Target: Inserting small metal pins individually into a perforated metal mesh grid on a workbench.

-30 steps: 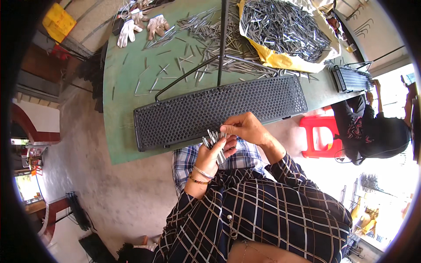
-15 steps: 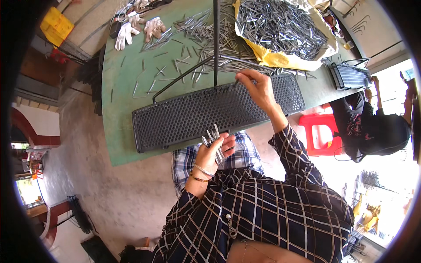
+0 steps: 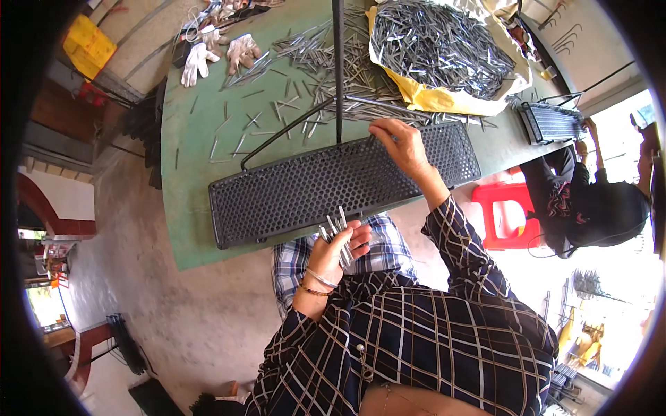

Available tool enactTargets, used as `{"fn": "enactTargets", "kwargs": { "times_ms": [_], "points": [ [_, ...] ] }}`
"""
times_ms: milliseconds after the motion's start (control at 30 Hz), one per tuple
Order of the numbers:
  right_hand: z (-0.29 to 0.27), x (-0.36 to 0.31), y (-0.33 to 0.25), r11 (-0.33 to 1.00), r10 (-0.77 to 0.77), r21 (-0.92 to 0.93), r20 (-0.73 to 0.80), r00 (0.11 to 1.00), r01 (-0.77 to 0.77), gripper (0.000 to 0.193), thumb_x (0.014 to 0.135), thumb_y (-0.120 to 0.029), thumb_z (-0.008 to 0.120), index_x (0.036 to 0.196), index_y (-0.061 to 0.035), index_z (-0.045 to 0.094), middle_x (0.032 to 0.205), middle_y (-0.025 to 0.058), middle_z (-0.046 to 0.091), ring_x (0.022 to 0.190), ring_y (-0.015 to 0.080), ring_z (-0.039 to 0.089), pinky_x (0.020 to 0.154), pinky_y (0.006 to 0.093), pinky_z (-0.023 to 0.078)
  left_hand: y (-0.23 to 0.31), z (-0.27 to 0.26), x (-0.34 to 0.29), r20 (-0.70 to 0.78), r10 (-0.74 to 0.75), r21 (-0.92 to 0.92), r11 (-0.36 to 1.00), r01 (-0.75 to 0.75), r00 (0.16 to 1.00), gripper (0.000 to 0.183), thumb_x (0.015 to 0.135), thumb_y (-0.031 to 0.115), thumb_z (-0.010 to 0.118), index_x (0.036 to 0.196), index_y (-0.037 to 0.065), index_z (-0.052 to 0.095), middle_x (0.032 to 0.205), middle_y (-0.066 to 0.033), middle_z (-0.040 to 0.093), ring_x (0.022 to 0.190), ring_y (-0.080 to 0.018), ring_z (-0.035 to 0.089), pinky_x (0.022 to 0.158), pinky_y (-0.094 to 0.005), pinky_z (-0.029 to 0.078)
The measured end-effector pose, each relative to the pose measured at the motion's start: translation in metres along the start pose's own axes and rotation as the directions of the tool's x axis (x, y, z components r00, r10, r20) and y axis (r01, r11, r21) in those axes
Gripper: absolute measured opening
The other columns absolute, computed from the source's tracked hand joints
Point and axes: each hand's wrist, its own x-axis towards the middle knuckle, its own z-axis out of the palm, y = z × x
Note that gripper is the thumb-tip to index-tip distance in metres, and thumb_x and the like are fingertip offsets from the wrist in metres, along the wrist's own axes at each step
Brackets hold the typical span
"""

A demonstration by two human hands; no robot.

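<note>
A long black rack [image 3: 277, 197] with rows of round holes lies at the near edge of the green table. Low in front of its near side, my left hand [image 3: 331, 253] is closed round a bunch of thin grey metal rods [image 3: 336, 225], their ends sticking up past the thumb. Over the rack's far edge, right of its middle, my right hand [image 3: 406, 149] is pinched, palm down. Whatever lies between those fingertips is too small to make out. A black metal frame [image 3: 339, 83] rises from the rack's far side, with slanting bars.
Loose metal rods [image 3: 326, 52] lie scattered beyond the rack. A yellow-edged sack [image 3: 444, 100] heaped with rods stands at the far right, and work gloves [image 3: 199, 64] at the far left. A co-worker [image 3: 596, 208] handles another rack [image 3: 555, 123] beside a red stool [image 3: 503, 215].
The view has tilted slightly, so the table and rack appear a little lower. My right hand stays pinched at the rack's far edge, and my left keeps its rods.
</note>
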Motion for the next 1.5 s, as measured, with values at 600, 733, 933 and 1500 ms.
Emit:
{"fn": "enactTargets", "kwargs": {
  "times_ms": [600,733,933,1500],
  "points": [
    [-0.004,0.005,0.01,0.992,-0.098,0.091,0.155,0.983,0.085,0.015,0.083,-0.015,0.061,0.091,-0.0025,0.063,0.083,0.0104,0.064,0.079,0.0267,0.061,0.072,0.034,0.048,-0.004,-0.013,0.003,0.022,-0.021,-0.027,0.999,0.022,1.0,0.03,0.09,0.014,0.049,0.116,-0.003,0.05,0.109,-0.0186,0.059,0.096,-0.0236,0.061,0.078,-0.0354,0.054],
    [-0.001,0.002,0.017,0.989,-0.058,0.143,0.141,0.988,0.038,0.013,0.083,-0.012,0.061,0.091,-0.0016,0.063,0.082,0.0096,0.063,0.077,0.0229,0.062,0.069,0.03,0.048,-0.004,-0.012,0.004,0.017,-0.028,-0.02,0.999,0.028,0.999,0.031,0.09,0.014,0.05,0.116,-0.003,0.05,0.109,-0.0187,0.059,0.095,-0.0236,0.061,0.078,-0.0355,0.054],
    [0.0,0.003,0.011,0.994,-0.077,0.091,0.167,0.983,0.062,0.014,0.083,-0.012,0.062,0.091,-0.0011,0.064,0.085,0.0099,0.063,0.079,0.0231,0.062,0.07,0.0301,0.049,-0.003,-0.013,0.004,0.022,-0.025,-0.043,0.999,0.026,0.999,0.031,0.09,0.013,0.05,0.116,-0.003,0.05,0.108,-0.0186,0.059,0.094,-0.0233,0.062,0.077,-0.0353,0.054],
    [0.013,-0.009,0.006,0.997,0.001,-0.075,-0.021,1.0,-0.003,0.014,0.082,-0.01,0.061,0.092,-0.0005,0.065,0.087,0.0104,0.063,0.079,0.0249,0.061,0.069,0.0319,0.048,-0.004,-0.011,0.004,-0.005,-0.048,-0.034,0.998,0.048,0.999,0.029,0.09,0.013,0.049,0.115,-0.003,0.05,0.107,-0.0188,0.06,0.093,-0.0232,0.062,0.076,-0.0343,0.054]
  ]
}}
